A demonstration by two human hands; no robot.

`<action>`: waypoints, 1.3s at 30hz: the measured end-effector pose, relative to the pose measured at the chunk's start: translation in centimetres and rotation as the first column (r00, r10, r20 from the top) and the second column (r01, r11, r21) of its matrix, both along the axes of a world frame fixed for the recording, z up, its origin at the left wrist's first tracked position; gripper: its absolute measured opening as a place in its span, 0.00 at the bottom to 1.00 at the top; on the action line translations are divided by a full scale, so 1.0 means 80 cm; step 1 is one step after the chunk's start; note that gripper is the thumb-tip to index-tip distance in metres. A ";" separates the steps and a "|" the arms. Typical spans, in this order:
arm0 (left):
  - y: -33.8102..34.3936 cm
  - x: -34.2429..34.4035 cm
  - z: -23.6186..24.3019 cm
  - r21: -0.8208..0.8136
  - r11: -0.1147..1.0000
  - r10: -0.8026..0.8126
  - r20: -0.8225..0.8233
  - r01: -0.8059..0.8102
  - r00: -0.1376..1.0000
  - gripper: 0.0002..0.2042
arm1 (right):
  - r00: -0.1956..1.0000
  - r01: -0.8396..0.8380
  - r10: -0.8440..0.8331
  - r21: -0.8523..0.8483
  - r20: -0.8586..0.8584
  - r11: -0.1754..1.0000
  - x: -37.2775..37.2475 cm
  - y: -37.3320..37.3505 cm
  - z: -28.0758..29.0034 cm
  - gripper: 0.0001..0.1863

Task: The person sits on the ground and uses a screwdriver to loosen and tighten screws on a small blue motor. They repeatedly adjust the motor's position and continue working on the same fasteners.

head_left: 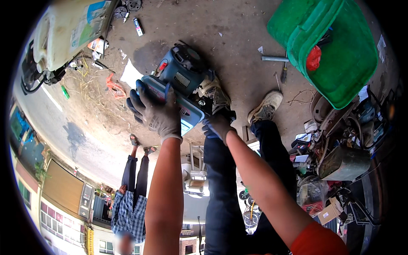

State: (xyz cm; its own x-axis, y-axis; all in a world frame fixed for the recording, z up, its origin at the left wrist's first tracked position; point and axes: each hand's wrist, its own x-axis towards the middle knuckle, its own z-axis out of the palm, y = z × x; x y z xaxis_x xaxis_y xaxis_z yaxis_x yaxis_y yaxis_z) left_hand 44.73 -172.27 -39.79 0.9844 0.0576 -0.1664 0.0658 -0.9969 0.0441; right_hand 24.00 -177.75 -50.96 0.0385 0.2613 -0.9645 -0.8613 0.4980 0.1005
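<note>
A small dark-blue engine (180, 78) with a black round end and a red switch rests on the ground by my shoe (217, 95). Attached on its near side is a flat blue casing (194, 112) with a pale rim. My left hand (156, 108), in a grey glove with dark-blue fingertips, lies across this casing with its fingers spread. At the casing's near right end, beside my knee, my right hand (217, 126) is closed in a similar glove. Its fingers are curled, and what they hold is hidden.
A green bin (348, 63) lies at the upper right, beside a metal tube (274, 58) and screwdriver (284, 74). Scrap parts (344, 163) crowd the right side. A pale plastic container (63, 34) is at upper left. A person (129, 208) in a checked shirt stands at lower left.
</note>
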 end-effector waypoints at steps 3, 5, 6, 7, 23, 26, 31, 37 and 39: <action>-0.003 -0.001 0.002 -0.010 1.000 0.008 -0.002 -0.008 1.000 0.47 | 0.985 0.109 -0.098 0.068 -0.142 0.992 0.006 0.014 -0.003 0.11; -0.002 -0.001 0.001 0.012 1.000 0.011 -0.009 -0.011 1.000 0.47 | 0.994 0.060 -0.054 0.052 -0.100 0.997 0.007 0.022 0.003 0.13; -0.003 0.001 -0.001 0.020 1.000 0.013 -0.007 -0.012 1.000 0.47 | 0.999 -0.019 0.019 -0.016 -0.031 1.000 0.007 0.035 0.009 0.14; -0.003 0.000 0.000 0.006 1.000 0.017 -0.006 -0.017 1.000 0.47 | 0.995 -0.093 0.096 -0.090 0.032 0.992 0.007 0.049 0.014 0.14; -0.007 0.000 0.003 0.024 1.000 -0.008 0.017 0.008 1.000 0.48 | 0.752 0.559 -0.425 -0.145 0.504 0.816 0.138 -0.102 -0.073 0.18; -0.005 -0.001 -0.001 0.050 0.999 0.006 0.031 -0.007 1.000 0.47 | 0.858 0.129 -0.011 -0.195 0.513 0.972 0.133 -0.124 -0.077 0.19; -0.004 -0.004 -0.001 0.021 0.998 0.058 0.036 -0.059 0.998 0.46 | 0.779 -0.168 0.370 -0.401 0.506 0.901 0.100 -0.172 -0.007 0.22; -0.012 -0.003 0.004 0.040 0.998 0.052 0.016 -0.053 0.999 0.45 | 0.743 -0.468 0.596 -0.400 0.305 0.788 0.106 -0.179 0.065 0.30; -0.010 -0.001 0.005 0.043 0.998 0.036 0.029 -0.037 0.999 0.44 | 0.759 -0.283 0.535 -0.553 0.370 0.784 0.044 -0.208 0.152 0.29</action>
